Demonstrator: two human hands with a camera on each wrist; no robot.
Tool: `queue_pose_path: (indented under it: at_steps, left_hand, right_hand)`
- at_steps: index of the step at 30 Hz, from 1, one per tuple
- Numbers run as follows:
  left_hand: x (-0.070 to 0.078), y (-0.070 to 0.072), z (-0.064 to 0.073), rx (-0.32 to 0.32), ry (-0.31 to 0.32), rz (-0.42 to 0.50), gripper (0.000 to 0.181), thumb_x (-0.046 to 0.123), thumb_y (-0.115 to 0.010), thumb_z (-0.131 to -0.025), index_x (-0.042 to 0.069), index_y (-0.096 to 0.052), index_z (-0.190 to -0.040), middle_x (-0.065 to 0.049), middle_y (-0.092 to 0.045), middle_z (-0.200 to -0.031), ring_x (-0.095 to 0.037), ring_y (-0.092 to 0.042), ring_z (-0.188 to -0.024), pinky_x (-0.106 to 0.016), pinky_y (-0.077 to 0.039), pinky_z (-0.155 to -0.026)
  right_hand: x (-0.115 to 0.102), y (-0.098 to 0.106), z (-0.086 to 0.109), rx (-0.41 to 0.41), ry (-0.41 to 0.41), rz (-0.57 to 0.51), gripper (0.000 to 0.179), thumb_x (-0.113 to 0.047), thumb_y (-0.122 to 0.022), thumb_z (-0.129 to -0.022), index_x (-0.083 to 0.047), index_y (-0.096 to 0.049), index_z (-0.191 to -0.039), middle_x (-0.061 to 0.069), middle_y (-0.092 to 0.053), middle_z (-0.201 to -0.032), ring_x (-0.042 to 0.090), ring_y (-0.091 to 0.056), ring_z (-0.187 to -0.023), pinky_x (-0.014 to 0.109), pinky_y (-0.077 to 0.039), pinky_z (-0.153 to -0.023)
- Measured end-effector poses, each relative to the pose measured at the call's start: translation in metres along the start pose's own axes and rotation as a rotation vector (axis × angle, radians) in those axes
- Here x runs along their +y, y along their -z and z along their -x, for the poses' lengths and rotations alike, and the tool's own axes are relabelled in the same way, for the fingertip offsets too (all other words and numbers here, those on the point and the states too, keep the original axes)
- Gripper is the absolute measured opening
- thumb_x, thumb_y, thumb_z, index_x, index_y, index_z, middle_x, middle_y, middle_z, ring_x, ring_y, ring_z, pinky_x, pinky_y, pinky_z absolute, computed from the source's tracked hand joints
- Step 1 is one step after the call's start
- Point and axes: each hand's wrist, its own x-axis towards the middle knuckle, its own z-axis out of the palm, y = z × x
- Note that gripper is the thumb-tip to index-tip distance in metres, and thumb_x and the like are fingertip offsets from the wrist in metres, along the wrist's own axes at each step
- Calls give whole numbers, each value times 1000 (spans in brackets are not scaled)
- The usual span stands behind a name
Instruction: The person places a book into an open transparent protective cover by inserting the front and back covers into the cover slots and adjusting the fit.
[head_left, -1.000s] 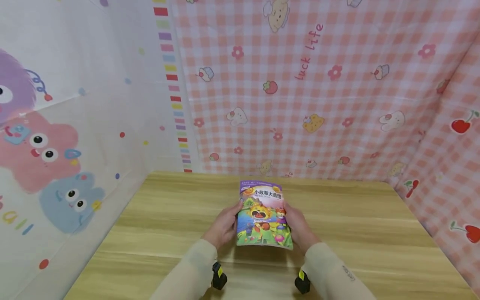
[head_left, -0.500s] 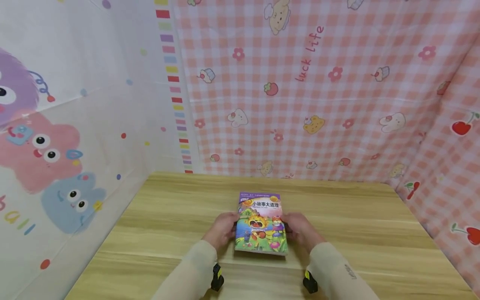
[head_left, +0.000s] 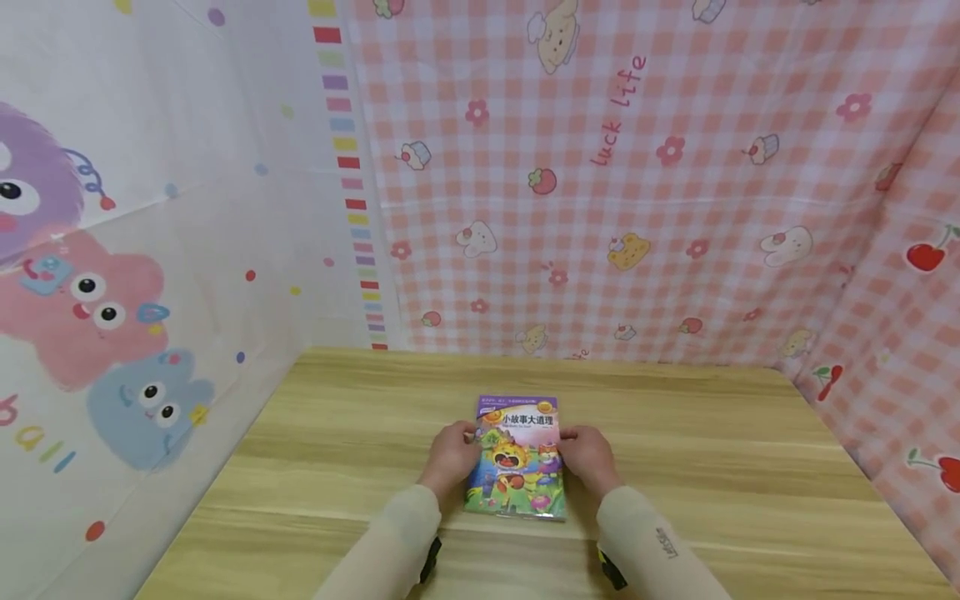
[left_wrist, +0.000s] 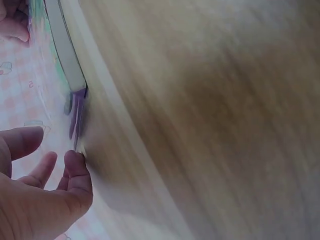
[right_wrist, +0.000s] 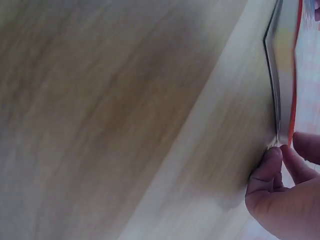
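A colourful children's storybook (head_left: 517,467), with a purple band on top and a cartoon lion on its cover, lies face up on the wooden table (head_left: 360,450), or very nearly flat on it. My left hand (head_left: 452,454) holds its left side; in the left wrist view, curled fingertips (left_wrist: 76,162) meet the purple end of the spine, with the thumb above. My right hand (head_left: 588,457) grips the opposite edge. There the right wrist view has fingertips (right_wrist: 271,156) at the page edges, thumb close to the red-edged cover (right_wrist: 296,75). The cover side under the book is hidden.
A pink checked cloth (head_left: 570,208) hangs behind the table, and a white cartoon-print cloth (head_left: 255,233) hangs on the left. On the right is another checked cloth with cherries (head_left: 900,333). Black devices (head_left: 611,571) are strapped under the wrists.
The storybook has come down toward the near side and gone from tilted up to about flat. Both hands have moved down with it, staying at its sides.
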Motion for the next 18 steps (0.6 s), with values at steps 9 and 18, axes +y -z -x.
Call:
queue_pose_path:
  at_steps: [9,18]
  left_hand:
    - [-3,6,2,21,14,-22,33,0,-58,-89,-7,-61,-121,-21,-64,-112,-35,-60,-103,-51,-50,-92]
    - [-7,8,-2,22,25,-14,33,6,-60,-90,-7,-61,-121,-20,-64,-109,-32,-60,-100,-49,-51,-90]
  right_hand:
    - [5,4,-4,0,6,-22,37,-16,-59,-97,9,-62,-124,25,-62,-123,35,-59,-107,48,-49,-92]
    - [-2,6,-2,0,-24,-187,41,-23,-52,-103,7,-58,-130,15,-64,-95,19,-57,-75,28,-49,-61]
